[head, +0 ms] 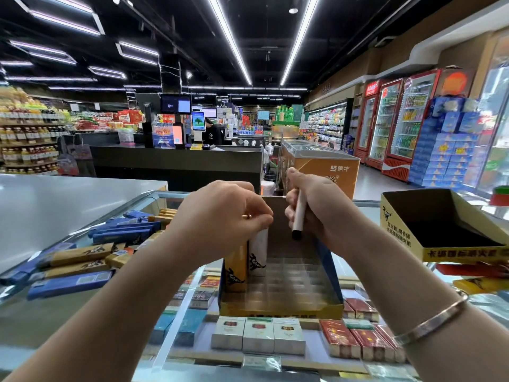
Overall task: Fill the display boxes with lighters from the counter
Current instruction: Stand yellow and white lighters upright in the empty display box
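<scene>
An open display box (281,307) with a clear slotted tray stands on the glass counter in front of me. A yellow lighter (234,268) and a white lighter (258,252) stand upright in its left slots. My left hand (220,216) pinches the top of the white lighter. Just right of it, my right hand (311,205) holds another white lighter (298,216) with a black end, tilted above the box. A pile of blue and yellow lighters (82,257) lies on the counter at left.
A second, empty yellow display box (440,252) sits at right, with red and yellow lighters beside it. Cigarette packs (259,334) show under the glass counter top (41,321). Behind are a checkout desk, a person, a freezer chest and drink fridges.
</scene>
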Available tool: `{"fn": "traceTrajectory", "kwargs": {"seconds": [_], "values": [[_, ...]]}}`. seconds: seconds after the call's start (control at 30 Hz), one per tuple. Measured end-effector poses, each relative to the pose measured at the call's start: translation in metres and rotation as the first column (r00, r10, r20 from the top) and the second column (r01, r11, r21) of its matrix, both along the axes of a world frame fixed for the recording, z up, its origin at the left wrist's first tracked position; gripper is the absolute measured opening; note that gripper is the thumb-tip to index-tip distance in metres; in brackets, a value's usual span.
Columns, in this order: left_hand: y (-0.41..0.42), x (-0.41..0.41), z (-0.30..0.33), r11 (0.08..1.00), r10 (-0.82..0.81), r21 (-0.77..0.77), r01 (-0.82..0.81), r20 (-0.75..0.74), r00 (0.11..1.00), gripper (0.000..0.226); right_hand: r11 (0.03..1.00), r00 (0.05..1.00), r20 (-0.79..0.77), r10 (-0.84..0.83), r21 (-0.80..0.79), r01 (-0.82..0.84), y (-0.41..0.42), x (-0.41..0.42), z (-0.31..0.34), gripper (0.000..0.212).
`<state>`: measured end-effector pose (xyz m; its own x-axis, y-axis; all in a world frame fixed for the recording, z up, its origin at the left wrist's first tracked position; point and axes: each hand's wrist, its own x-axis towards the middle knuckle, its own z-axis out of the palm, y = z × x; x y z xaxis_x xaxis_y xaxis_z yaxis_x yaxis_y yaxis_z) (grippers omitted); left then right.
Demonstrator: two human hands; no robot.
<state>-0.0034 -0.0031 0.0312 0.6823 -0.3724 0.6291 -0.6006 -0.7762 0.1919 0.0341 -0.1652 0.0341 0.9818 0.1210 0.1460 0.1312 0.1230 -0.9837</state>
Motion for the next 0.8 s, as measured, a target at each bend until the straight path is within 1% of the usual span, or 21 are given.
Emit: {"fn": "traceTrajectory", "kwargs": {"seconds": [0.07,0.1,0.17,0.27,0.33,0.47,0.53,0.63,0.7,0.8], "values": [[0.003,0.001,0.000,0.978,-0.086,-0.200,0.065,-0.096,0.992,0.017,1.000,0.999,-0.027,0.024,0.014,-0.024,0.002,-0.002,0.002,0.019],[0.004,0.003,0.000,0.956,-0.116,-0.283,0.081,-0.110,0.987,0.017,0.999,0.999,-0.011,0.047,0.015,-0.046,0.003,-0.003,0.004,0.016],[0.002,0.006,-0.001,0.921,-0.149,-0.377,0.097,-0.111,0.983,0.018,0.996,0.994,0.061,0.085,-0.025,-0.084,0.003,-0.005,0.007,0.011],[-0.003,0.006,-0.003,0.910,-0.200,-0.396,0.125,-0.154,0.968,0.031,0.970,0.964,0.180,0.193,-0.183,-0.160,-0.002,-0.008,0.007,0.010],[-0.004,0.005,-0.004,0.914,-0.206,-0.385,0.129,-0.166,0.964,0.039,0.953,0.934,0.248,0.257,-0.228,-0.201,-0.004,-0.010,0.005,0.008],[-0.004,0.004,-0.002,0.861,-0.287,-0.481,0.166,-0.191,0.939,0.052,0.953,0.895,0.342,0.286,-0.198,-0.228,-0.005,-0.011,0.004,0.016],[-0.004,0.002,0.000,0.817,-0.372,-0.541,0.199,-0.233,0.898,0.056,0.948,0.880,0.362,0.308,-0.189,-0.254,-0.006,-0.012,0.006,0.020],[-0.001,0.001,0.004,0.755,-0.466,-0.619,0.215,-0.277,0.840,0.054,0.946,0.869,0.375,0.324,-0.142,-0.291,-0.010,-0.012,0.009,0.026],[0.001,0.001,0.006,0.739,-0.496,-0.637,0.218,-0.297,0.816,0.052,0.944,0.865,0.376,0.331,-0.130,-0.304,-0.012,-0.012,0.011,0.026],[0.002,0.000,0.006,0.750,-0.526,-0.610,0.255,-0.317,0.789,0.051,0.950,0.867,0.389,0.312,-0.144,-0.278,-0.014,-0.013,0.013,0.019]]}}
